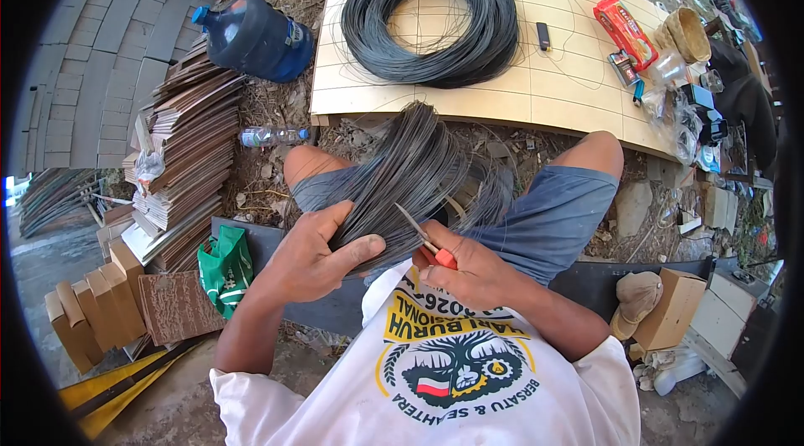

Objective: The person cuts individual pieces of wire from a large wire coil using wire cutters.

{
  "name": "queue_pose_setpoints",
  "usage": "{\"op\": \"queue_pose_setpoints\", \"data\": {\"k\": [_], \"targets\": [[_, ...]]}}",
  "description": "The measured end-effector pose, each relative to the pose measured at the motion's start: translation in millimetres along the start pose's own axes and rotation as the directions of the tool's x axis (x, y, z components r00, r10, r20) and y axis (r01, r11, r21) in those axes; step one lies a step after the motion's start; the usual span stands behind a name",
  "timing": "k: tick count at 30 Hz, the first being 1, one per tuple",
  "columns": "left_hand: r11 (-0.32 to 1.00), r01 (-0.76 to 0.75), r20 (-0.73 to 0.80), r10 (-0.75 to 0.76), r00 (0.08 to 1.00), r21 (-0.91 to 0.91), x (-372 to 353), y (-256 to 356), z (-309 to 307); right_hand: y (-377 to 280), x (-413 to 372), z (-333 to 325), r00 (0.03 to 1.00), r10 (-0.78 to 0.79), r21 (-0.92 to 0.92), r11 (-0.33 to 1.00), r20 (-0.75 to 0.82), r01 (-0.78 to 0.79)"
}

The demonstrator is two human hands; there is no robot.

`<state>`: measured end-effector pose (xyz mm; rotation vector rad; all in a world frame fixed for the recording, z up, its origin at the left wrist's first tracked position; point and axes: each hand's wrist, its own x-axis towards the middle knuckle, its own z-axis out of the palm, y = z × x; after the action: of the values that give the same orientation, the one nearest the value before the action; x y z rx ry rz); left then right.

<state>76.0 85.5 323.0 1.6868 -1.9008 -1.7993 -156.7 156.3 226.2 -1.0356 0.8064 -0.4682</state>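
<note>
A thick bundle of dark wire strands (402, 165) lies across my lap, its loose ends fanned out toward the table. My left hand (316, 255) is closed around the near left side of the bundle, thumb on top. In my right hand (469, 268) is a small knife (412, 223) with a red handle, fingers wrapped round it. Its pointed blade slants up and left over the strands. Beyond the bundle, a large coil of the same dark wire (368, 36) rests on the pale table (578, 98).
A blue water jug (255, 37) and stacked tiles (188, 170) stand left, with a plastic bottle (272, 137) nearby. A red snack packet (624, 31) and a small black object (543, 36) lie on the table. A green bag (224, 270) sits by my left arm, a cap (636, 302) at right.
</note>
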Motion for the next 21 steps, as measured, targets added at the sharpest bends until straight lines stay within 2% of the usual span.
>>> {"op": "queue_pose_setpoints", "data": {"k": [1,3,7,9,13,15,19,21], "targets": [[1.0,0.0,-0.003,0.0,1.0,-0.001,-1,2,0,1,2,2,1.0,0.0,-0.003,1.0,0.003,0.0],[0.999,0.044,0.006,-0.044,0.999,-0.026,-2,5,-1,3,5,6,0.995,-0.089,0.104,0.99,-0.053,0.094],[0.999,0.039,-0.007,-0.039,0.999,-0.032,-3,0,-1,14,11,6,0.982,-0.182,0.074,0.98,-0.056,0.186],[0.997,0.052,0.001,-0.052,0.999,-0.049,-3,-1,-1,8,10,2,0.995,-0.103,-0.001,0.995,-0.008,0.103],[0.997,0.062,0.014,-0.061,0.998,-0.045,-3,1,-1,12,8,6,0.992,-0.12,-0.052,0.992,-0.043,0.117],[0.999,0.012,0.004,-0.012,1.0,-0.037,-2,-4,-1,9,6,8,0.989,-0.12,-0.094,0.989,-0.081,0.112],[1.0,0.011,-0.022,-0.011,1.0,-0.004,-3,-2,0,0,-2,7,0.987,-0.133,-0.081,0.989,-0.086,0.126],[0.999,-0.035,-0.068,0.035,0.997,0.014,-2,0,2,-8,-7,4,0.998,0.04,-0.159,0.986,-0.056,-0.049]]}}
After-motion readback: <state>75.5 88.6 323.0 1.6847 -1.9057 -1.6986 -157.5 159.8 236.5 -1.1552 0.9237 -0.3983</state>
